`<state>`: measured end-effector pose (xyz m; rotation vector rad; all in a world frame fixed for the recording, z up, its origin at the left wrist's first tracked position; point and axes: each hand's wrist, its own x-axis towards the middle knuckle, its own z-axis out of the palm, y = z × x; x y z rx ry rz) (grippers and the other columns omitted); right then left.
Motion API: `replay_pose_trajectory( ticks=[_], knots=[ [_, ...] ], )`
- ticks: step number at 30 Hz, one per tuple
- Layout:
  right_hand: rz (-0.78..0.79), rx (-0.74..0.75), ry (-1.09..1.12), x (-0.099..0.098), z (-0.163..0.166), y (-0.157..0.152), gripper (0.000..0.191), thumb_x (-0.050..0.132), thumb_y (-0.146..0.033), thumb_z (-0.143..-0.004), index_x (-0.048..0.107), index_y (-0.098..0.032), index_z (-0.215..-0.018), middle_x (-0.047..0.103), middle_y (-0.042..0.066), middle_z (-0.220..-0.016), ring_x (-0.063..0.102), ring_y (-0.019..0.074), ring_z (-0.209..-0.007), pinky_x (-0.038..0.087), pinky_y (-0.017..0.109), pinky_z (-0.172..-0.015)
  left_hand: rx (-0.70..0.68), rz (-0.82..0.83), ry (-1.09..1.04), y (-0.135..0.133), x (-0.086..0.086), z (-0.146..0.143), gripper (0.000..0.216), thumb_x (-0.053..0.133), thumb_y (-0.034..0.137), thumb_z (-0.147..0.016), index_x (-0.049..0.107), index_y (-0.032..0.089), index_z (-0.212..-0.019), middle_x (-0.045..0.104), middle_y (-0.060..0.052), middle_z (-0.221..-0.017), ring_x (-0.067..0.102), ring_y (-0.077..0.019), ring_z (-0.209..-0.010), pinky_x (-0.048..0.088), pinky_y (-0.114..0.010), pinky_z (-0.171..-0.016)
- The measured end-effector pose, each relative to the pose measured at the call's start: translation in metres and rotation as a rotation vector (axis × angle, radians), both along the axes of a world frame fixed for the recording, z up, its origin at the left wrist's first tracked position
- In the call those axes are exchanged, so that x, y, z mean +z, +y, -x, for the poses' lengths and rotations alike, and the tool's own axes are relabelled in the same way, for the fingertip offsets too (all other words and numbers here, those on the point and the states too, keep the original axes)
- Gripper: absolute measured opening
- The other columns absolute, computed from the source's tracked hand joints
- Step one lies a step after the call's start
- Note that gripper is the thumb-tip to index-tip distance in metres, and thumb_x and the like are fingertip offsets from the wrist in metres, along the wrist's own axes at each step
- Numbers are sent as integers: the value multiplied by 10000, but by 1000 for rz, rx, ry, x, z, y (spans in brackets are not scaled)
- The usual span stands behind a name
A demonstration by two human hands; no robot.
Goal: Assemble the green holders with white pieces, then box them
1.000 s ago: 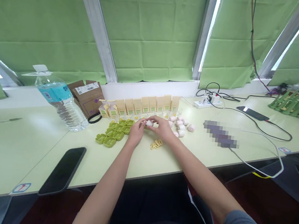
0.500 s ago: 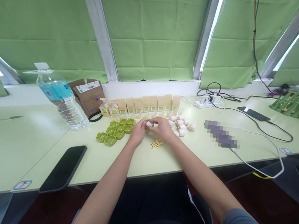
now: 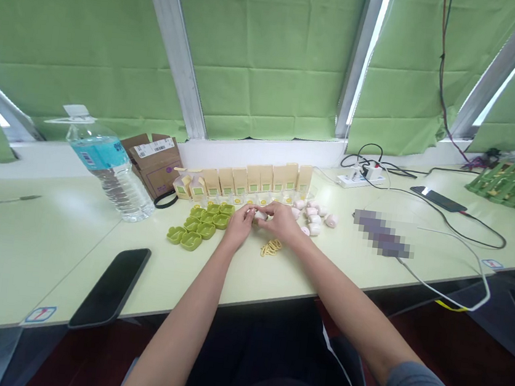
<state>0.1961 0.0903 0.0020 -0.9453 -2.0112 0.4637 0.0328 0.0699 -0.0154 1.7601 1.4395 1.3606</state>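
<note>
My left hand and my right hand meet over the table, fingers pinched together on one small pale pink piece. More pink pieces lie just right of my right hand. A cluster of green trays sits left of my left hand. A small heap of yellow rubber bands lies just in front of my hands. Behind them runs a row of small beige boxes.
A big water bottle and a brown carton stand at the left. A black phone lies near the front edge. A power strip, cables, another phone and a green rack are at the right.
Both hands stay together on the pink piece, with only slight finger movement. The view has shifted a little.
</note>
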Motion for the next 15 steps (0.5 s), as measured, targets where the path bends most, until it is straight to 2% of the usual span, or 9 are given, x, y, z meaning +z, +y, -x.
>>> replay_pose_trajectory(
  ticks=[6, 11, 15],
  knots=[
    [-33, -8, -9, 1, 1, -3, 167, 707, -191, -775, 779, -174, -925, 735, 49, -878, 623, 180, -802, 452, 281, -768, -34, 26, -161, 1, -1, 1, 301, 599, 444, -902, 708, 197, -1034, 714, -32, -759, 652, -181, -714, 510, -289, -739],
    [-52, 0, -15, 1, 4, -4, 180, 703, -166, -761, 744, -172, -937, 735, 48, -905, 627, 179, -804, 448, 278, -757, -5, 53, -143, 1, 0, 1, 259, 601, 422, -891, 690, 207, -1003, 682, -3, -691, 619, -168, -649, 482, -273, -681],
    [-86, -22, -41, 1, 5, -3, 111, 701, -184, -757, 699, -165, -866, 702, 39, -854, 590, 170, -765, 411, 273, -718, 31, 45, -102, 0, 3, -1, 216, 587, 384, -889, 683, 214, -981, 664, 11, -663, 591, -160, -613, 452, -265, -648]
  ],
)
